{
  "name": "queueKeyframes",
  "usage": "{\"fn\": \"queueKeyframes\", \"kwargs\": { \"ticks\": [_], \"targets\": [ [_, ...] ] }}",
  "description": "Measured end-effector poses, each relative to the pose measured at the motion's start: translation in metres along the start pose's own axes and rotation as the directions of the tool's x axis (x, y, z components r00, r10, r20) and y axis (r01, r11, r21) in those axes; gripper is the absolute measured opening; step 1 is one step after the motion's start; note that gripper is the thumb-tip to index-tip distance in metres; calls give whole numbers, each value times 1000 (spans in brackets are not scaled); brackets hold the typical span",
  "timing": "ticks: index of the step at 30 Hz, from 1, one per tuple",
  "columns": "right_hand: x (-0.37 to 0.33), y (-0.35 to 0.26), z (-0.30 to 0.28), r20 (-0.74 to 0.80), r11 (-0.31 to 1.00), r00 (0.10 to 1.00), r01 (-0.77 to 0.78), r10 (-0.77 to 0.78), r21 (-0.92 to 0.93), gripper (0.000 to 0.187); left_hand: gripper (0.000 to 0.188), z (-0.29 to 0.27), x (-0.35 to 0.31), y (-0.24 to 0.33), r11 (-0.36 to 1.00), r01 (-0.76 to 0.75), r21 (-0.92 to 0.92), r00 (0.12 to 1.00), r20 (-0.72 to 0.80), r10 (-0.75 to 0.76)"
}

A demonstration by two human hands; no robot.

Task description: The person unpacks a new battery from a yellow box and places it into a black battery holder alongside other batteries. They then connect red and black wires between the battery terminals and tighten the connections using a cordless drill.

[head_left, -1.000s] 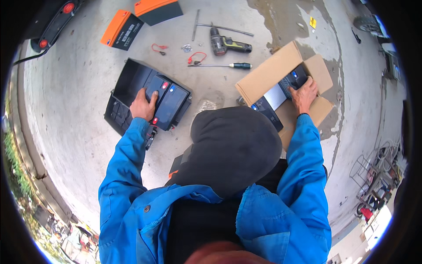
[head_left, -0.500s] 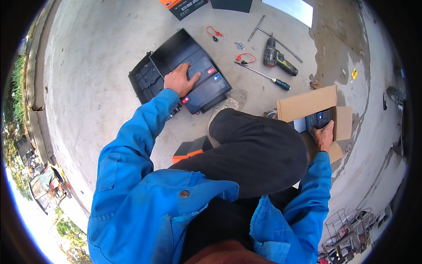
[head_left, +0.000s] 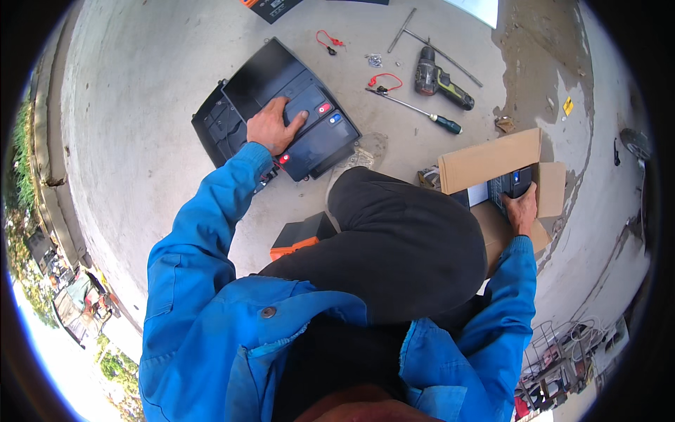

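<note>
My left hand (head_left: 271, 126) lies with thumb and fingers apart on a black battery (head_left: 315, 146) in a black plastic case (head_left: 254, 74) on the ground. Red and blue terminal covers show beside it; the case's other section (head_left: 219, 126), at the left, holds a thin wire. On the right, my right hand (head_left: 522, 209) grips the end of another black battery (head_left: 519, 181) with a blue terminal cover. That battery is inside an open cardboard box (head_left: 490, 160), and its lower part is hidden.
Beyond my knee lie a cordless drill (head_left: 439, 81), a screwdriver (head_left: 444, 124), a T-handle wrench (head_left: 450, 58), red-and-black leads (head_left: 384, 79) and a small bag of hardware (head_left: 373, 60). A black-and-orange box (head_left: 302, 233) stands by my leg. Wet concrete (head_left: 524, 63) lies at the far right.
The view has shifted a little, so the case and tools appear farther left. My right hand and its battery have moved slightly right within the cardboard box. My left hand stays on the case's battery.
</note>
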State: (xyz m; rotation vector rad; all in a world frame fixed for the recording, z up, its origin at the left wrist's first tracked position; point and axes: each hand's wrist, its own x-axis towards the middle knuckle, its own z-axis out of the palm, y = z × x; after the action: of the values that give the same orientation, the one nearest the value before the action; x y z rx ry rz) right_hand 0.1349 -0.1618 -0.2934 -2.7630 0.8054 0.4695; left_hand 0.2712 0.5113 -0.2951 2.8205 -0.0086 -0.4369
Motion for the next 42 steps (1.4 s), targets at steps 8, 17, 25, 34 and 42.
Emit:
{"fn": "queueKeyframes", "kwargs": {
  "ticks": [8, 17, 25, 34, 42],
  "targets": [
    [-15, -40, -24, 113, 980, 987, -98, 118, -173, 89, 71, 18, 5, -14, 998, -15, 65, 999, -49, 18],
    [-75, -68, -103, 205, 921, 947, 297, -249, -253, 86, 70, 13, 4, -7, 1000, 9, -5, 999, -32, -9],
    [-141, -188, -220, 297, 725, 827, 562, -477, -398, 81, 42, 4, -8, -11, 978, -162, -129, 959, -256, 125],
    [-154, -378, -252, 285, 396, 576, 772, -766, -496, 85, 61, 22, -23, -27, 886, -47, -461, 761, -591, -267],
    [-127, -553, -181, 347, -43, 104, 919, -932, -391, 89, 80, 33, -25, -28, 751, 111, -651, 682, -500, -534]
  ]
}}
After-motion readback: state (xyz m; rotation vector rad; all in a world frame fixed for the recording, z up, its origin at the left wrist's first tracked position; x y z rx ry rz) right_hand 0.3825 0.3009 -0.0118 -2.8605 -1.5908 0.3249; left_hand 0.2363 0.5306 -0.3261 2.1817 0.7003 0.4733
